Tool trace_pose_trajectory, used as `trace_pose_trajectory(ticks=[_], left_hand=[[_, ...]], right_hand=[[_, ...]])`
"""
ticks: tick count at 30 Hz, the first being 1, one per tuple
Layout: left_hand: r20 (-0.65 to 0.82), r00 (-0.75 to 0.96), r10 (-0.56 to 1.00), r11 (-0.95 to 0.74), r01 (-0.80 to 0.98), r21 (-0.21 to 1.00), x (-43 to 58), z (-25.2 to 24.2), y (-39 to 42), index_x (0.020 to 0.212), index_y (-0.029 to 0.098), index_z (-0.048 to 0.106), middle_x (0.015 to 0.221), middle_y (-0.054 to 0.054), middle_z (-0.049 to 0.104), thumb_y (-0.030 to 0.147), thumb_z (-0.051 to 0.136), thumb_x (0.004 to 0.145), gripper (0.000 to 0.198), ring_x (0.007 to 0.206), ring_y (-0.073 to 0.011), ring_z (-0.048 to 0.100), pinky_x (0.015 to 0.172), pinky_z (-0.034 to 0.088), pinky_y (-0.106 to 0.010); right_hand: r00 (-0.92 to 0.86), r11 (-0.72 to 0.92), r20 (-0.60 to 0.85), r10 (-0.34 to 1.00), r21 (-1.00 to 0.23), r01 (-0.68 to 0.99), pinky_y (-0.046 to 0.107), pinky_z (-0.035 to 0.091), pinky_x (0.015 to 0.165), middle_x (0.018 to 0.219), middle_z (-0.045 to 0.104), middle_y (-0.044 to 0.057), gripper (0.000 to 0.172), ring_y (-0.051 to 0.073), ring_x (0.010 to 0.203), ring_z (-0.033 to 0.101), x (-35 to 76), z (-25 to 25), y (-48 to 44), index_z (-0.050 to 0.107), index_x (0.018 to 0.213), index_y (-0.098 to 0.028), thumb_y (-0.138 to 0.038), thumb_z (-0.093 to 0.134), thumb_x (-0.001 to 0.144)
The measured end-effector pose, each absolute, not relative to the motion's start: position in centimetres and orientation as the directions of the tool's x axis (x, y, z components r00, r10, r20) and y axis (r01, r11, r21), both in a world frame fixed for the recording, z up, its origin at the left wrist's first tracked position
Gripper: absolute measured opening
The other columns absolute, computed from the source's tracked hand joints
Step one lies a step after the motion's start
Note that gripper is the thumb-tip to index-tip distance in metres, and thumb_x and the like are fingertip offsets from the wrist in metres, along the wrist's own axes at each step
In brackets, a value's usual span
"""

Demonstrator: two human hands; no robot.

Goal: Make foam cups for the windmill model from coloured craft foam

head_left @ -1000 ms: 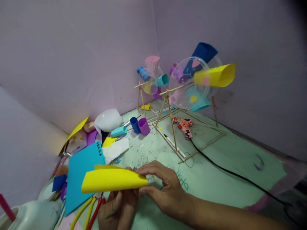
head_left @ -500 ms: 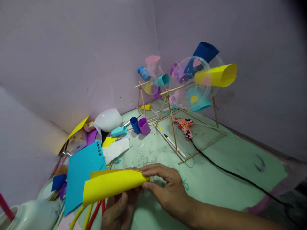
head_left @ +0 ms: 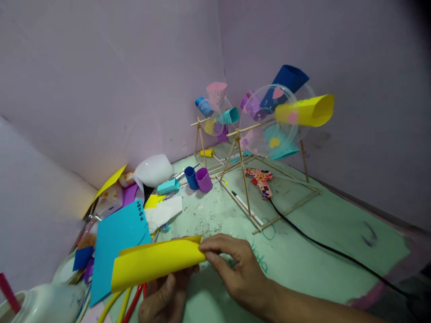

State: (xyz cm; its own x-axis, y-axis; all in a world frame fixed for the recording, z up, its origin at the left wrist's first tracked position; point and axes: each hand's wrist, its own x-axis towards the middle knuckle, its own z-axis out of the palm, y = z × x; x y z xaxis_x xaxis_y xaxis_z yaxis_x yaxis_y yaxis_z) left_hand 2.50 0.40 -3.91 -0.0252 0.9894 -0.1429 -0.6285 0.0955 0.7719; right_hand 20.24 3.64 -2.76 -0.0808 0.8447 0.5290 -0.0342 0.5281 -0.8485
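Observation:
A sheet of yellow paper (head_left: 158, 261), bent over into a loose roll, is held above the near part of the table. My left hand (head_left: 164, 296) grips it from below, thumb toward me and the other fingers mostly hidden behind the paper. At the roll's right end, my right hand (head_left: 232, 264) pinches the edge between thumb and fingertips. Behind the roll lies a blue sheet of card (head_left: 117, 242) with black handwriting at its upper corner.
Two stick-framed wheels with paper cups, the larger one (head_left: 269, 116) nearer, stand at the back. A flower-patterned glue gun (head_left: 261, 179) trails a black cord. Small blue (head_left: 191, 178) and purple (head_left: 204, 180) paper tubes stand mid-table. A white bottle (head_left: 154, 170) lies by the wall.
The yellow roll has shifted slightly left, and its right end now shows a parted edge. My right fingers have closed into a tighter pinch there. The view has tilted a little.

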Motion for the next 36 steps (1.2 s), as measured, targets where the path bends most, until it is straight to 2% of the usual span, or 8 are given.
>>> trace_pose_trajectory(ticks=[6, 10, 12, 15, 22, 26, 30, 36], left_hand=[[-0.120, 0.008, 0.993, 0.097, -0.643, 0.759, 2.8, -4.0, 0.8, 0.094, 0.031, 0.072, 0.097, -0.001, 0.074, 0.019, 0.075, 0.065, 0.031, 0.091, -0.0250, 0.067, 0.071, 0.057, -0.031], [-0.140, 0.003, 0.990, 0.108, -0.649, 0.753, 3.3, -3.7, 0.6, 0.098, 0.031, 0.071, 0.098, -0.001, 0.073, 0.019, 0.076, 0.063, 0.037, 0.094, -0.0253, 0.066, 0.076, 0.056, -0.032], [-0.135, -0.022, 0.991, 0.089, -0.651, 0.754, 3.8, -3.2, 0.4, 0.101, 0.030, 0.070, 0.101, -0.001, 0.073, 0.020, 0.076, 0.064, 0.039, 0.098, -0.0259, 0.065, 0.081, 0.055, -0.034], [-0.139, -0.033, 0.990, 0.081, -0.668, 0.740, 4.5, -2.5, 0.2, 0.101, 0.029, 0.071, 0.101, -0.002, 0.073, 0.022, 0.077, 0.063, 0.039, 0.100, -0.0267, 0.064, 0.088, 0.052, -0.038], [-0.152, -0.037, 0.988, 0.090, -0.660, 0.746, 5.2, -2.0, 0.1, 0.099, 0.029, 0.071, 0.104, -0.002, 0.073, 0.024, 0.081, 0.060, 0.040, 0.098, -0.0246, 0.066, 0.089, 0.052, -0.035], [-0.129, -0.046, 0.991, 0.070, -0.642, 0.764, 5.4, -1.8, -0.3, 0.105, 0.028, 0.069, 0.108, -0.002, 0.071, 0.016, 0.078, 0.064, 0.044, 0.100, -0.0205, 0.065, 0.086, 0.052, -0.025], [-0.125, -0.002, 0.992, 0.096, -0.623, 0.776, 5.4, -1.6, -0.6, 0.106, 0.027, 0.069, 0.111, -0.002, 0.070, 0.013, 0.076, 0.065, 0.044, 0.102, -0.0202, 0.064, 0.085, 0.051, -0.022], [-0.145, -0.021, 0.989, 0.102, -0.610, 0.786, 5.1, -1.7, -0.3, 0.096, 0.024, 0.071, 0.103, -0.004, 0.072, 0.019, 0.082, 0.056, 0.042, 0.100, -0.0260, 0.064, 0.089, 0.051, -0.032]], right_hand=[[-0.239, 0.808, 0.773, 0.588, -0.577, 0.119, 0.025, 0.053, 0.066, 0.083, 0.073, 0.009, 0.028, 0.016, 0.073, 0.067, 21.4, -3.4, 5.3, 0.067, 0.099, -0.016, -0.007, 0.050, 0.078], [-0.257, 0.853, 0.823, 0.507, -0.437, 0.285, 0.024, 0.050, 0.057, 0.077, 0.073, 0.006, 0.024, 0.015, 0.064, 0.066, 21.7, -3.4, 5.3, 0.066, 0.097, -0.019, -0.011, 0.051, 0.080], [-0.240, 0.829, 0.804, 0.544, -0.472, 0.299, 0.024, 0.050, 0.058, 0.075, 0.073, 0.006, 0.024, 0.015, 0.063, 0.066, 21.6, -3.1, 5.0, 0.067, 0.094, -0.019, -0.009, 0.050, 0.079], [-0.180, 0.739, 0.717, 0.673, -0.644, 0.197, 0.023, 0.050, 0.059, 0.070, 0.071, 0.005, 0.025, 0.015, 0.062, 0.066, 21.3, -2.9, 4.6, 0.068, 0.085, -0.018, -0.006, 0.049, 0.075], [-0.111, 0.330, 0.331, 0.937, -0.944, -0.030, 0.020, 0.041, 0.048, 0.058, 0.064, 0.001, 0.015, 0.011, 0.051, 0.054, 20.2, -2.8, 4.2, 0.069, 0.063, -0.017, -0.009, 0.056, 0.066], [-0.140, 0.189, 0.201, 0.970, -0.977, -0.097, 0.019, 0.040, 0.049, 0.057, 0.063, -0.001, 0.012, 0.010, 0.051, 0.054, 19.9, -2.9, 4.1, 0.069, 0.061, -0.017, -0.011, 0.059, 0.064], [-0.126, 0.244, 0.247, 0.961, -0.969, -0.034, 0.021, 0.040, 0.050, 0.056, 0.061, 0.000, 0.012, 0.011, 0.051, 0.052, 20.1, -3.0, 3.8, 0.068, 0.060, -0.015, -0.011, 0.058, 0.064], [-0.094, 0.239, 0.247, 0.964, -0.967, -0.094, 0.021, 0.042, 0.052, 0.055, 0.058, -0.002, 0.010, 0.011, 0.054, 0.053, 20.0, -3.0, 3.5, 0.064, 0.057, -0.016, -0.009, 0.059, 0.062]])
